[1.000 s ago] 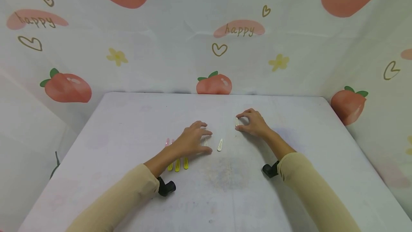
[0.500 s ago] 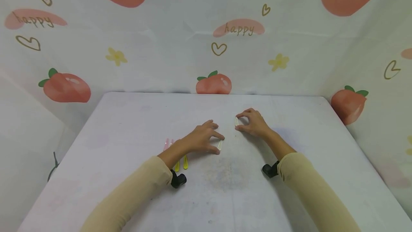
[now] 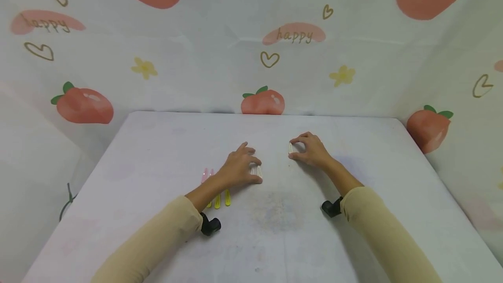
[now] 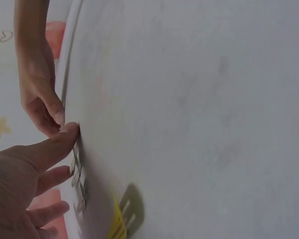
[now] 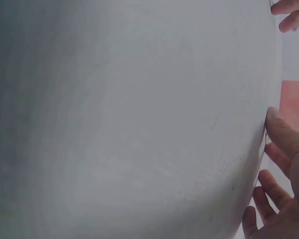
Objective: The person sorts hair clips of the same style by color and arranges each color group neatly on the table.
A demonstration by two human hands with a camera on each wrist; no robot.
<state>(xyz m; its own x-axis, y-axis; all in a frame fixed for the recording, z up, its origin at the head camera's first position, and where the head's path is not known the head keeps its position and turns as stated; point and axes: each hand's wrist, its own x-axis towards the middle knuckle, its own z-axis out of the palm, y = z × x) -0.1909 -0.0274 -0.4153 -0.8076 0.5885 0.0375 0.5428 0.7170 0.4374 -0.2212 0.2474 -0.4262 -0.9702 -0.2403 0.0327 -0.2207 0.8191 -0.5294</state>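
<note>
In the head view my left hand (image 3: 237, 168) pinches a white snap hair clip (image 3: 259, 171) by its two ends, thumb at the near end and a finger at the far end. Just left of it lies another white hair clip (image 3: 253, 171), partly behind the fingers. My right hand (image 3: 310, 150) holds a further white hair clip (image 3: 291, 148) the same way, farther back and to the right. Beside my left wrist are yellow hair clips (image 3: 228, 197) and pink hair clips (image 3: 204, 175), partly covered by the forearm.
A white table (image 3: 342, 235) with faint stains carries everything. Behind it hangs a white backdrop (image 3: 212, 47) printed with peaches. Each wrist wears a black camera (image 3: 211, 226). A dark cord (image 3: 70, 200) shows past the table's left edge.
My left hand moved right to the lone white hair clip, took hold of it and drew it left beside the other white one. My right hand stayed in place with its clip.
</note>
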